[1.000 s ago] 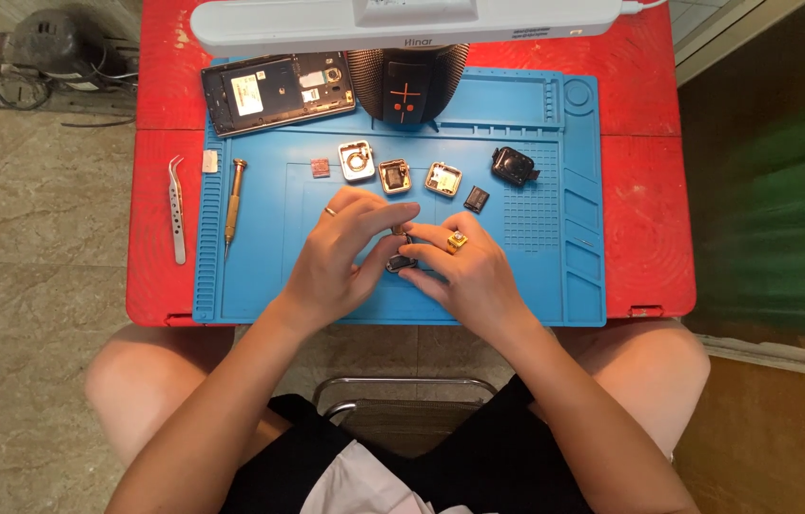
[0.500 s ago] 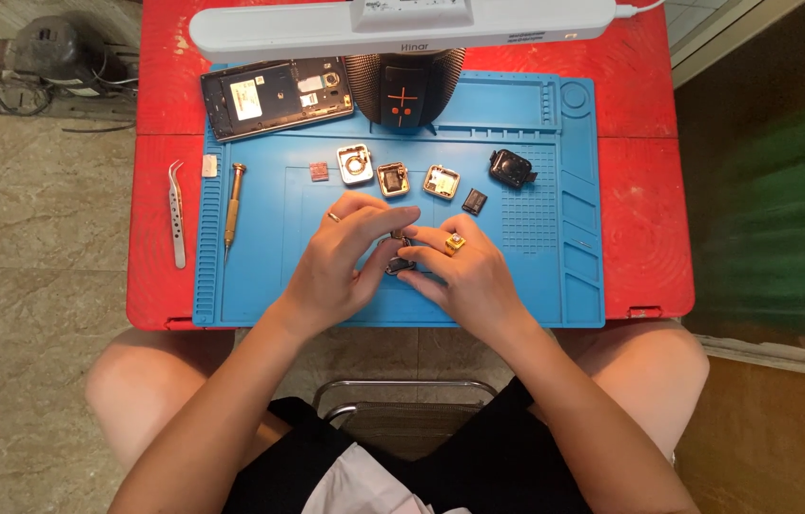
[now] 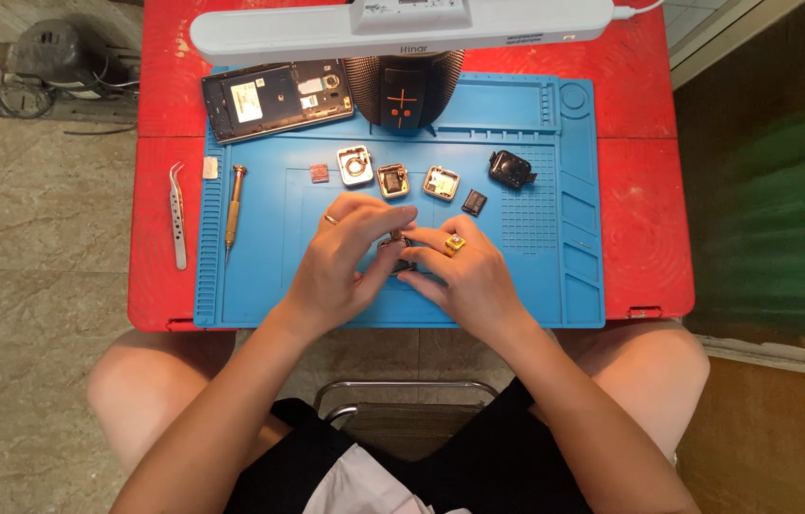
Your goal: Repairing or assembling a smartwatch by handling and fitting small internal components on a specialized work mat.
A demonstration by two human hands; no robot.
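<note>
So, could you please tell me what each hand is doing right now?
Left hand: pinching a small dark part.
Right hand: gripping the same part.

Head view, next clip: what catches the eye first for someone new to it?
The bright blue work mat on the red table, with the left hand and right hand meeting at its middle over a small dark part. Behind them runs a row of small square watch parts, with an opened phone at the mat's far left corner.

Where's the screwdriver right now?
In the head view the screwdriver lies on the left edge of the blue mat, between the tweezers and the left hand, untouched.
</note>
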